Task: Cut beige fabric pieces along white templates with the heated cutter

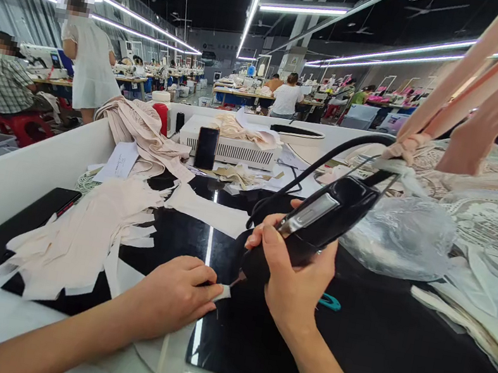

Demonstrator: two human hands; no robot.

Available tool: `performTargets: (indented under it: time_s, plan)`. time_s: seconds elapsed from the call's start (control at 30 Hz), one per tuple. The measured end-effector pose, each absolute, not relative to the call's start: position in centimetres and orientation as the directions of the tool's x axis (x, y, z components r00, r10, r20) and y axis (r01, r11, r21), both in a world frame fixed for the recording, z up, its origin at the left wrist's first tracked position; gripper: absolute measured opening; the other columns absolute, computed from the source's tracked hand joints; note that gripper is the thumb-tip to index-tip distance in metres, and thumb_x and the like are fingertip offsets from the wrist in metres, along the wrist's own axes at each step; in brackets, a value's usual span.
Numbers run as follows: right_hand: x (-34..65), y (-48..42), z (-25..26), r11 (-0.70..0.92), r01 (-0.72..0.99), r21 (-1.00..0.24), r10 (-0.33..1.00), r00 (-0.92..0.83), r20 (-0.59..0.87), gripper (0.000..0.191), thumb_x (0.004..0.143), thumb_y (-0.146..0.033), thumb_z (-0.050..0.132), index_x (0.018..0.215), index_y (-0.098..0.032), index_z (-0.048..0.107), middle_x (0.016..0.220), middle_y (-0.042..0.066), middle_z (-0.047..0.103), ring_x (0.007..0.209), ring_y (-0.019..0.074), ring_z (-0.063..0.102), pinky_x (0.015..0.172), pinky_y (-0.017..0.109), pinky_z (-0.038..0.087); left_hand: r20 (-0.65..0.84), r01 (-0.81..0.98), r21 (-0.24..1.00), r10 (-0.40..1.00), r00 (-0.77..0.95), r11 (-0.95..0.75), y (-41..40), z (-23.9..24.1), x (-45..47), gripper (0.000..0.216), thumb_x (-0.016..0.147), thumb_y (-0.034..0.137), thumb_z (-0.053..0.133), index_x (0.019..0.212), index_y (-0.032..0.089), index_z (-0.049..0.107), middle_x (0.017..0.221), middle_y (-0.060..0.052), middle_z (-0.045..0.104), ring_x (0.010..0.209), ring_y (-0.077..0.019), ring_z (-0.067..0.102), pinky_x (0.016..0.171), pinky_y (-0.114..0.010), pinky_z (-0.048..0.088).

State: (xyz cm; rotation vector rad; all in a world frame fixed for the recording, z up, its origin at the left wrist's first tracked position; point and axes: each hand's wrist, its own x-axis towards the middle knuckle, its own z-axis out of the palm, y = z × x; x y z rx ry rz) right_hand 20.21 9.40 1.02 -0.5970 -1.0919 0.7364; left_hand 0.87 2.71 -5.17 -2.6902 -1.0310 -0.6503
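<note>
Watching from the head view: my right hand is wrapped tight around the black tool, with its cord looping up and away behind it. The tip points down and sits right at the edge of a pale scrap. My left hand is curled, fingertips pinching that scrap down on the dark tabletop, just beside the tip.

So I'd say I'm mid-way through working the tip along that scrap's edge. Whatever comes next looks like it needs a steady wrist and the left fingers kept out of the tip's way, since they're nearly touching it.

A heap of pale strips lies to the left, and a clear plastic bag and some lace sit to the right.

Hard-to-see stuff:
- The tip itself is tiny and dark, so I can't tell if it's actually on the fabric or just above it.
- My right hand hides the lower part of the tool's body.
- A teal thing peeks out behind my right wrist, and I've no idea what it is.
- Pink straps hanging top right are cut off by the frame.
</note>
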Motion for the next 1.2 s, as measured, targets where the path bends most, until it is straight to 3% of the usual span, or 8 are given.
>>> performTargets:
  time_s: [0.33, 1.2]
  plan:
    - [20.13, 9.53, 1.12, 0.625, -0.233, -0.745, 0.779, 0.256, 0.573, 0.035, 0.085, -0.035, 0.099, 0.104, -0.032, 0.070, 0.079, -0.009, 0.076, 0.055, 0.0156, 0.068, 0.052, 0.030, 0.063, 0.432, 0.681, -0.011, 0.611, 0.664, -0.732, 2.57, -4.75, 0.93, 0.014, 0.123, 0.024, 0.072, 0.130, 0.016, 0.081, 0.115, -0.008, 0.080, 0.102, -0.0231, 0.080, 0.095, -0.036, 0.071]
    - [20.22, 9.33, 0.95, 0.605, -0.224, -0.764, 0.792, 0.263, 0.550, 0.036, 0.085, -0.037, 0.100, 0.109, -0.032, 0.072, 0.082, -0.008, 0.076, 0.058, 0.0155, 0.068, 0.056, 0.031, 0.065, 0.462, 0.668, -0.022, 0.585, 0.667, -0.744, 2.70, -4.78, 0.85, 0.022, 0.127, 0.024, 0.062, 0.133, 0.017, 0.081, 0.114, -0.008, 0.081, 0.100, -0.0230, 0.080, 0.092, -0.037, 0.072]
